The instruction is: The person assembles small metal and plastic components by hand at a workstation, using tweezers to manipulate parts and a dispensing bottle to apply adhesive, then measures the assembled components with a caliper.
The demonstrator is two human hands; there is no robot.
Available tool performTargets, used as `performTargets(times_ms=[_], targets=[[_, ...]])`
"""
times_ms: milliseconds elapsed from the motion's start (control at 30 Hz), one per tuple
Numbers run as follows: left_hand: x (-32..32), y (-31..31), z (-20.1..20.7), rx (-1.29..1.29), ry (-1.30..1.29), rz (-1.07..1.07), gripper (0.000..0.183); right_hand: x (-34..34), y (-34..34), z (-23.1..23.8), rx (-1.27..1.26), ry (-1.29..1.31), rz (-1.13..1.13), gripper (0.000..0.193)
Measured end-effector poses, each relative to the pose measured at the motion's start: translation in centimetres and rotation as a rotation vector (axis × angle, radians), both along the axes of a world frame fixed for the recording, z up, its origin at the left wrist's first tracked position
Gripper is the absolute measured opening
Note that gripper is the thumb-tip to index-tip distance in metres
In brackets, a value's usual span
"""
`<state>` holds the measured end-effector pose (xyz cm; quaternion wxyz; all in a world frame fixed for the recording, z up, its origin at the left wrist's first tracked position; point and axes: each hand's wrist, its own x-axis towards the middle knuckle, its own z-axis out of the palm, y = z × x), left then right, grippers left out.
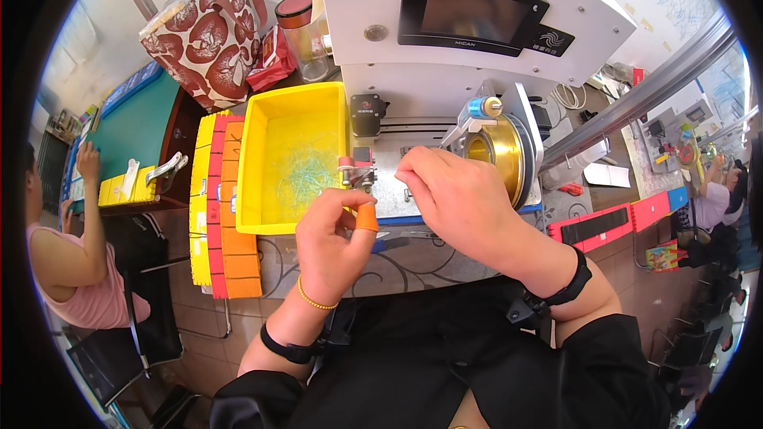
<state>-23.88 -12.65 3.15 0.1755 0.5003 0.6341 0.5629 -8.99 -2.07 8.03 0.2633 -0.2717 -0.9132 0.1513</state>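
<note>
My left hand (pixel 332 240) is closed in a pinch just below a small metal fixture with a red part (pixel 355 168). An orange cover (pixel 366 218) sits on one of its digits. Over the machine's metal bed my right hand (pixel 465 195) bends its fingertips together toward the same fixture. Whatever either pinch holds is too small or hidden to name. Left of the fixture is a yellow bin (pixel 292 103) with a tangle of thin teal and whitish strands (pixel 310 177) in it. A gold wheel (pixel 499 156) stands beyond my right hand.
A white machine housing (pixel 350 0) with a dark screen (pixel 475 12) rises behind. Orange, red and yellow slotted strips (pixel 238 258) lie left of the bin. A clear jar (pixel 306 44) and a patterned bag (pixel 208 40) stand behind it. Another person (pixel 83 270) sits at far left.
</note>
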Motion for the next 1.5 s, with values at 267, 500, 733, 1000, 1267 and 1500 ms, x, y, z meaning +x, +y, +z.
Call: performTargets(times_ms=[267, 500, 733, 1000, 1267, 1500], targets=[[1.3, -0.3, 0.1, -0.038, 0.027, -0.152, 0.011, -0.7, 0.6, -0.5, -0.024, -0.030, -0.015, 0.005], [1.5, 1.2, 0.0, -0.380, -0.483, -0.614, 0.027, 0.7, 2.6, 3.4, 0.510, 0.046, -0.069, 0.018], [2.5, 5.0, -0.6, -0.327, -1.596, -0.506, 0.038, 2.1, 6.4, 5.1, 0.450, -0.304, -0.177, 0.015], [4.9, 5.9, -2.4, -0.142, -1.182, -0.321, 0.024, 1.4, 4.9, 3.9, 0.360, -0.096, 0.084, 0.018], [5.2, 6.1, -2.9, -0.046, -0.692, -0.254, 0.023, 0.1, 5.0, 3.5, 0.106, -0.186, 0.164, 0.008], [3.7, 4.7, -2.6, -0.159, -0.701, -0.361, 0.028, 1.6, 3.1, 4.4, 0.223, -0.064, 0.096, 0.008]])
